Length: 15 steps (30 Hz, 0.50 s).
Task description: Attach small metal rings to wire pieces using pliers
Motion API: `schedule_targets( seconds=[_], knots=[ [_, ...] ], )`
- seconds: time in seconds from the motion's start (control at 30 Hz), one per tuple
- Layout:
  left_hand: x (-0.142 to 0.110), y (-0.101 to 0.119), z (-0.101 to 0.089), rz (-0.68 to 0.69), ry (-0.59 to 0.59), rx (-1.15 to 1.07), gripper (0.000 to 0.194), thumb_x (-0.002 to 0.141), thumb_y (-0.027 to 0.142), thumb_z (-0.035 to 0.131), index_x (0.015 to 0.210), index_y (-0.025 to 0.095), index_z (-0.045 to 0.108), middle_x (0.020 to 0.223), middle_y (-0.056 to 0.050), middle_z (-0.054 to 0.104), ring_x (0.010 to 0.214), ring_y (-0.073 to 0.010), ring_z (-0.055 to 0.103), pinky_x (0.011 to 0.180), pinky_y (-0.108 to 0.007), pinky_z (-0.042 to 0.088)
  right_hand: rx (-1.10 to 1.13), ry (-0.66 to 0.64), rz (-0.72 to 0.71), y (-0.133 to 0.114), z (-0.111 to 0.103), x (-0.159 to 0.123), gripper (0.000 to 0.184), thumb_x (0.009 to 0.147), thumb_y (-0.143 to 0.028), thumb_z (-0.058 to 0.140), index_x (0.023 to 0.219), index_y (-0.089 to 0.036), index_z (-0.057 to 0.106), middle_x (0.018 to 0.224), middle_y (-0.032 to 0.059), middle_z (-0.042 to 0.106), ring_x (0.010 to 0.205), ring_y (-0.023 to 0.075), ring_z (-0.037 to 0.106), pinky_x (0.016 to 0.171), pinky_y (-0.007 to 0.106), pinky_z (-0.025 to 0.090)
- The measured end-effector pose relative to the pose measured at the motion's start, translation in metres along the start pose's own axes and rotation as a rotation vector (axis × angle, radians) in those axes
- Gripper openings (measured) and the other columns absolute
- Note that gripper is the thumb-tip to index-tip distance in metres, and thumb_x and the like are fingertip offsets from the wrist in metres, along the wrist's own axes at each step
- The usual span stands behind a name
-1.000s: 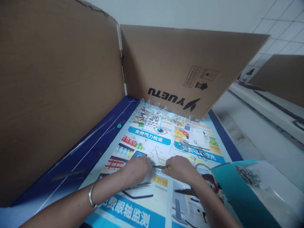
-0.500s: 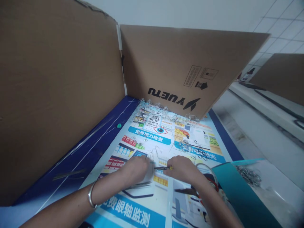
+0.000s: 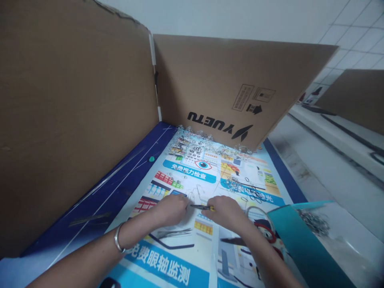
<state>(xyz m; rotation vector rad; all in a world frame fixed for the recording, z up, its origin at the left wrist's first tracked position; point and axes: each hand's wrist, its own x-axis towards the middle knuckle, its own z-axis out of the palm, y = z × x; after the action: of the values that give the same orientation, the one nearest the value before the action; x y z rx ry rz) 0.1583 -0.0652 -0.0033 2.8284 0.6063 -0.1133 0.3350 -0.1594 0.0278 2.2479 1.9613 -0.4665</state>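
Observation:
My right hand (image 3: 225, 211) is closed round the yellow handles of a pair of pliers (image 3: 200, 207), whose dark jaws point left. The jaw tips sit right beside the fingers of my left hand (image 3: 175, 210), which is closed in a pinch. Whatever lies between those fingers is too small and too hidden to make out. Just beyond the hands, bent thin wires (image 3: 196, 193) lie on the printed sheet (image 3: 192, 220). A bundle of straight wire pieces (image 3: 175, 233) rests nearer to me, below my left hand.
Cardboard panels (image 3: 78, 120) stand at the left and the back (image 3: 216, 80). Clear small pieces (image 3: 195, 138) line the back edge. Wire loops (image 3: 255, 192) lie to the right. A teal-sided box (image 3: 303, 244) holds metal pieces (image 3: 313, 222). Scissors (image 3: 234, 241) lie by my right forearm.
My left hand has shifted slightly left and up. The pliers have moved a little up and left, with their jaws now closer to the left fingers.

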Motion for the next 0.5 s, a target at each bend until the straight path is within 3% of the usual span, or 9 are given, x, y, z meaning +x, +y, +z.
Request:
schedule_targets(
  seconds=[0.2, 0.5],
  knots=[
    [-0.001, 0.003, -0.003, -0.005, -0.017, 0.017, 0.024, 0.078, 0.016, 0.037, 0.089, 0.015, 0.059, 0.088, -0.011, 0.064, 0.075, -0.0232, 0.06, 0.06, -0.03, 0.044, 0.022, -0.074, -0.033, 0.006, -0.001, 0.001, 0.04, 0.08, -0.051, 0.039, 0.078, -0.021, 0.066, 0.079, 0.0053, 0.067, 0.074, 0.0189, 0.059, 0.053, 0.025, 0.027],
    [-0.001, 0.002, 0.01, 0.0, 0.023, 0.046, 0.024, 0.075, 0.013, 0.039, 0.09, 0.013, 0.059, 0.085, -0.013, 0.064, 0.072, -0.0238, 0.061, 0.061, -0.031, 0.044, -0.01, -0.094, -0.013, 0.002, -0.004, -0.001, 0.043, 0.08, -0.05, 0.037, 0.078, -0.019, 0.066, 0.082, 0.0076, 0.067, 0.076, 0.0204, 0.059, 0.055, 0.025, 0.03]
  ],
)
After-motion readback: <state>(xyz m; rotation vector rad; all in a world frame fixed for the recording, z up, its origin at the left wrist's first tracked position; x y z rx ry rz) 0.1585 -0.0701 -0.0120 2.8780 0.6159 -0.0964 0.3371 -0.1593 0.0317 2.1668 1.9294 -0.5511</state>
